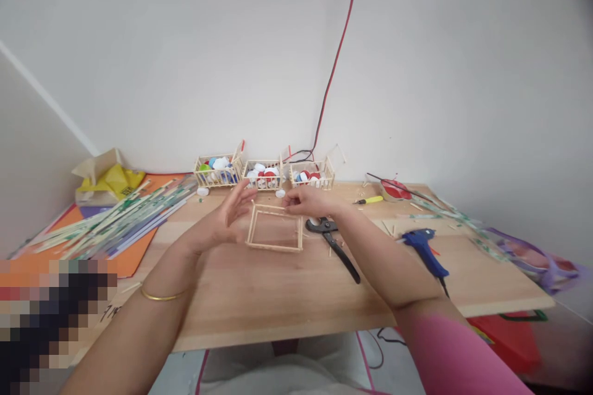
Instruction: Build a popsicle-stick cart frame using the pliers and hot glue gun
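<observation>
bare left hand: fingers apart; right hand: fingertips bunched at the far rail of a pale, rectangular wooden-stick frame, whether clamped i cannot tell. it lies on the light-brown wooden tabletop, likely light, stiff, fragile at its corners; best held mid-rail.

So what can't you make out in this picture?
In the head view:
- Right hand: whether its fingertips hold anything; too small and blurred.
- Frame: part of its far side, behind the right fingers.
- Lower left corner: whatever lies under the pixel patch.
- Glue gun: where its cord leads, behind the right arm.
</observation>
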`<state>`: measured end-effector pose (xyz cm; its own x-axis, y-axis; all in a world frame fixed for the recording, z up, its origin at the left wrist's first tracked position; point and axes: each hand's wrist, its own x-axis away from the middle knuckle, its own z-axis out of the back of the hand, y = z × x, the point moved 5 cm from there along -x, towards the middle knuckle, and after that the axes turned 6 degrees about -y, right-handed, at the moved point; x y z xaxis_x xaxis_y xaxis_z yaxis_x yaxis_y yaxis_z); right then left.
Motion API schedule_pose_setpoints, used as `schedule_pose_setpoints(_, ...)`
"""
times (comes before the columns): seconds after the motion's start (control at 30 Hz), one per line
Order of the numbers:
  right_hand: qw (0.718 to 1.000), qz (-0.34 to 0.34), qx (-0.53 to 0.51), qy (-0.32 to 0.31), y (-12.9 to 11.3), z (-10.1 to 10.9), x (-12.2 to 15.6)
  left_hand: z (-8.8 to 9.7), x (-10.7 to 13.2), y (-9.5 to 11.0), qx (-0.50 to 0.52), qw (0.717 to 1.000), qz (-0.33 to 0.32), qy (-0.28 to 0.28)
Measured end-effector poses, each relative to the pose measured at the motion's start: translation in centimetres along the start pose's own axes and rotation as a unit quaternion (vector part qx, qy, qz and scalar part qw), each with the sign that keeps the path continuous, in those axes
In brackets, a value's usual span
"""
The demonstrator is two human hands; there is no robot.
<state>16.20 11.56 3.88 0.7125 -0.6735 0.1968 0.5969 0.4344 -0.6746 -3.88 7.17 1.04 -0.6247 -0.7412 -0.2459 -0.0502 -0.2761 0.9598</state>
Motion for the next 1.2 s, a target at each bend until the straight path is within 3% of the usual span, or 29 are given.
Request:
schedule_pose_setpoints(0.13,1.000,-0.002,-0.007,-0.002,0.4,-0.2,-0.9,-0.8,0.3,-0.1,-0.134,0.989,0.040,-0.040)
schedule_pose_setpoints(0.3,0.999,-0.009,-0.008,0.032,1.4,-0.3,-1.5,-1.4,0.2,-0.1,-0.259,0.964,0.065,-0.013)
schedule_pose_setpoints(0.5,0.994,-0.002,-0.013,0.108,1.8,0.3,-0.9,-1.3,0.1,-0.2,-0.294,0.952,0.086,0.002)
schedule_pose_setpoints(0.63,0.977,0.000,-0.036,0.210,2.1,1.2,1.6,-1.3,0.1,-0.5,-0.289,0.952,0.096,-0.003)
schedule_pose_setpoints(0.7,0.971,0.000,-0.063,0.233,2.5,1.0,2.7,-1.3,0.1,-0.9,-0.283,0.953,0.105,-0.005)
schedule_pose_setpoints(0.87,0.969,-0.009,-0.072,0.235,3.0,-0.6,3.1,-1.7,0.1,-1.3,-0.277,0.957,0.088,-0.012)
schedule_pose_setpoints(1.03,0.975,-0.046,0.051,0.210,2.6,-1.9,0.6,-2.0,0.1,-1.3,-0.278,0.955,0.107,-0.012)
schedule_pose_setpoints(1.2,0.980,-0.051,0.057,0.182,2.6,-2.7,-1.2,-2.0,0.1,-1.1,-0.287,0.948,0.134,-0.018)
